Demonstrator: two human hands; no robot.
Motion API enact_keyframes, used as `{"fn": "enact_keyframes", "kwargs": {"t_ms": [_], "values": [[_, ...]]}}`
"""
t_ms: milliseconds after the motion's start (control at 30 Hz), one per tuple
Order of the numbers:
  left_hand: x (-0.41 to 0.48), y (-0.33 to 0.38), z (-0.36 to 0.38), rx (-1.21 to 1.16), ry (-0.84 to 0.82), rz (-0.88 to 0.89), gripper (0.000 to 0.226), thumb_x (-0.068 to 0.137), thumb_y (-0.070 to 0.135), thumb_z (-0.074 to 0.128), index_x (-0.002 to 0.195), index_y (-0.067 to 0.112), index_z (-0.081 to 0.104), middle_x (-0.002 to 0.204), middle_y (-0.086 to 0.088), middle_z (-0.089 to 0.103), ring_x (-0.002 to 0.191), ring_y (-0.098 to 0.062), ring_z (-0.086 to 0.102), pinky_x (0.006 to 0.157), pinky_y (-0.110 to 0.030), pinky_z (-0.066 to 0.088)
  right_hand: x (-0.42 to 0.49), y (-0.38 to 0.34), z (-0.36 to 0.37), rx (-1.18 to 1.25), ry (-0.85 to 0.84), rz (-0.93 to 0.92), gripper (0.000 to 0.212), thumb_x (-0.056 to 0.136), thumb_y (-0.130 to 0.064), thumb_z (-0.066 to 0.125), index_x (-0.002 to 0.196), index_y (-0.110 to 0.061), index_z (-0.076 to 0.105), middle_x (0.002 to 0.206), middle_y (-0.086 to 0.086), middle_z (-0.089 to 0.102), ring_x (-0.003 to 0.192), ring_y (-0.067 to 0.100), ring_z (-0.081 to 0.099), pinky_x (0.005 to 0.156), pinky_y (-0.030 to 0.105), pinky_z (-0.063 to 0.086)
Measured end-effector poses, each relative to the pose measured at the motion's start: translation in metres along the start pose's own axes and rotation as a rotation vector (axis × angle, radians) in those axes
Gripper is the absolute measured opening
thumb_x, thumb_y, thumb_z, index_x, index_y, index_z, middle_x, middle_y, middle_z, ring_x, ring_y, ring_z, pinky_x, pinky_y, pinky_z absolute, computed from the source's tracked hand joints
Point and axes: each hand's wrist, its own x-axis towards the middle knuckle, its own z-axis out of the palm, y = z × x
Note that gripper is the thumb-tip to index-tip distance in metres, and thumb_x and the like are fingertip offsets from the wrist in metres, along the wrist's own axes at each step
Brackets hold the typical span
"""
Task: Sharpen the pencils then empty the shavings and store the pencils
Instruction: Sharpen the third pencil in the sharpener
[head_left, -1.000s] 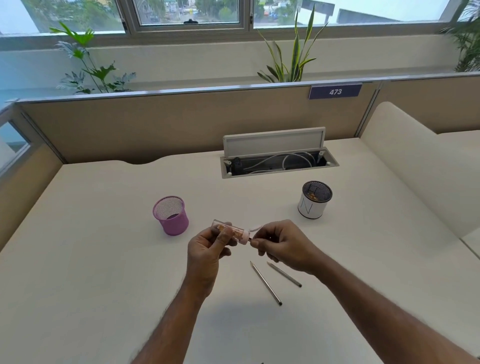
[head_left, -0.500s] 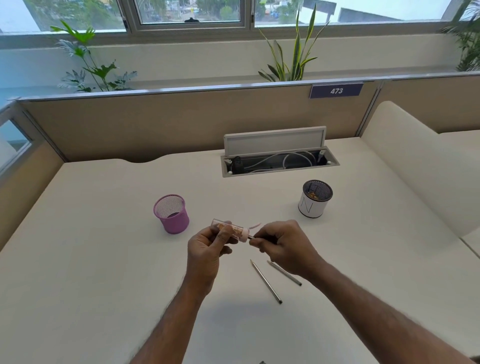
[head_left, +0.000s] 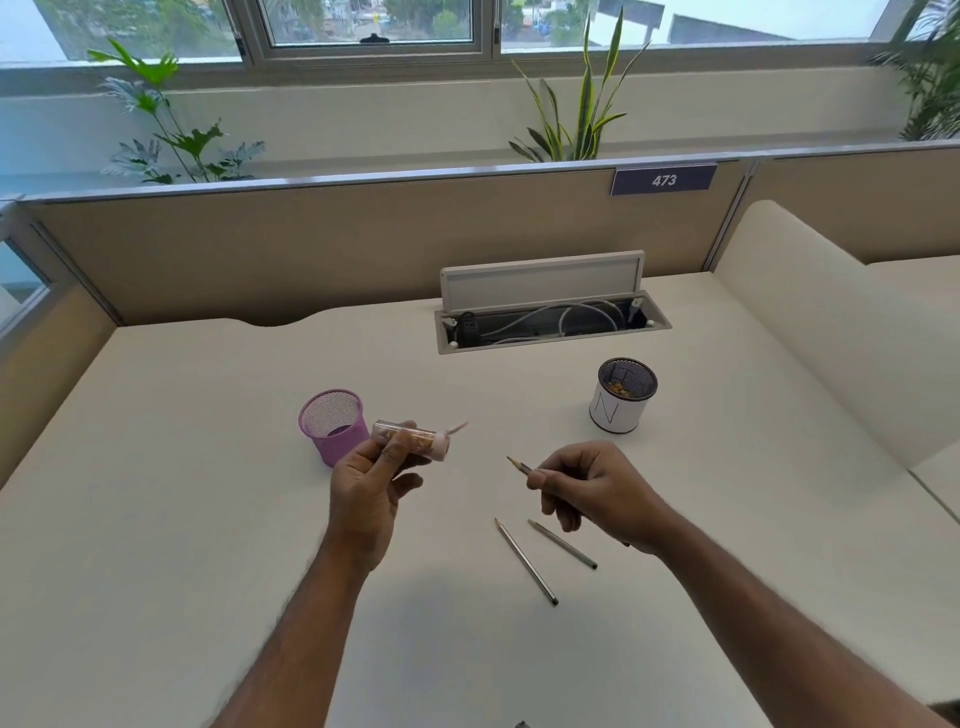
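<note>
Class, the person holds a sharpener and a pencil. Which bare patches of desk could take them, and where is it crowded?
Bare: the desk left of the purple cup; the stretch between it and the white cup, before the cable tray. Crowded: beside the right hand, where two pencils lie.

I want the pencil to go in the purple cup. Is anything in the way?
Yes. The left hand, holding the sharpener, sits between the pencil in the right hand and the purple mesh cup.
</note>
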Motion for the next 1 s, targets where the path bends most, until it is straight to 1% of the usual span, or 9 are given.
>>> {"fn": "enact_keyframes", "kwargs": {"t_ms": [133,267,367,467,633,733,833,1000], "values": [[-0.001,-0.007,0.001,-0.064,-0.002,-0.045,0.063,0.04,0.06,0.091,0.087,0.02,0.079,0.089,-0.004,0.077,0.078,-0.012,0.072,0.056,-0.017,0.049,-0.005,0.0,-0.001,0.092,0.025,-0.032,0.012,0.09,-0.004,0.065,0.082,0.004,0.068,0.063,0.013,0.063,0.045,0.02,0.052,0.046,0.025,0.045],[-0.006,-0.013,0.003,-0.091,-0.005,-0.081,0.064,0.041,0.059,0.091,0.089,0.019,0.078,0.09,-0.004,0.077,0.08,-0.012,0.072,0.056,-0.017,0.049,-0.007,-0.002,0.0,0.126,0.039,-0.064,0.005,0.086,-0.002,0.07,0.081,-0.001,0.069,0.063,0.012,0.063,0.047,0.02,0.052,0.048,0.026,0.045],[-0.008,-0.015,0.005,-0.099,-0.008,-0.086,0.065,0.043,0.058,0.09,0.091,0.018,0.076,0.091,-0.004,0.077,0.081,-0.012,0.072,0.056,-0.018,0.049,-0.007,-0.002,0.001,0.13,0.05,-0.077,0.007,0.081,-0.001,0.074,0.08,0.0,0.068,0.062,0.01,0.062,0.048,0.021,0.052,0.048,0.026,0.046],[-0.008,-0.015,0.005,-0.128,-0.011,-0.091,0.062,0.043,0.056,0.091,0.089,0.018,0.077,0.091,-0.005,0.077,0.08,-0.012,0.073,0.055,-0.018,0.05,-0.007,-0.002,0.004,0.115,0.054,-0.083,0.009,0.08,-0.001,0.076,0.078,0.0,0.067,0.062,0.01,0.062,0.047,0.02,0.052,0.048,0.026,0.046],[-0.009,-0.014,0.006,-0.141,-0.015,-0.101,0.065,0.041,0.056,0.092,0.09,0.017,0.076,0.09,-0.005,0.077,0.08,-0.012,0.073,0.055,-0.018,0.05,-0.009,-0.001,0.008,0.105,0.05,-0.092,0.01,0.08,-0.002,0.076,0.077,-0.004,0.068,0.061,0.009,0.062,0.047,0.02,0.052,0.048,0.028,0.046],[-0.012,-0.014,0.009,-0.138,-0.029,-0.104,0.065,0.04,0.056,0.092,0.09,0.017,0.076,0.09,-0.006,0.077,0.08,-0.013,0.073,0.055,-0.018,0.051,-0.009,0.0,0.011,0.105,0.061,-0.098,0.008,0.083,-0.003,0.074,0.077,-0.007,0.07,0.061,0.01,0.064,0.045,0.02,0.052,0.047,0.028,0.044],[-0.014,-0.014,0.014,-0.119,-0.055,-0.105,0.061,0.043,0.056,0.092,0.089,0.019,0.078,0.093,-0.008,0.077,0.081,-0.014,0.073,0.056,-0.019,0.051,-0.009,0.001,0.016,0.059,0.071,-0.094,0.007,0.086,-0.008,0.072,0.078,-0.009,0.072,0.061,0.01,0.066,0.044,0.019,0.052,0.047,0.028,0.043],[-0.017,-0.015,0.02,-0.092,-0.076,-0.11,0.06,0.045,0.057,0.091,0.09,0.019,0.078,0.096,-0.011,0.076,0.084,-0.016,0.072,0.057,-0.02,0.051,-0.011,0.0,0.024,-0.148,0.115,-0.14,0.006,0.084,-0.018,0.075,0.079,-0.018,0.074,0.063,0.011,0.067,0.053,0.016,0.052,0.049,0.031,0.047]]}}
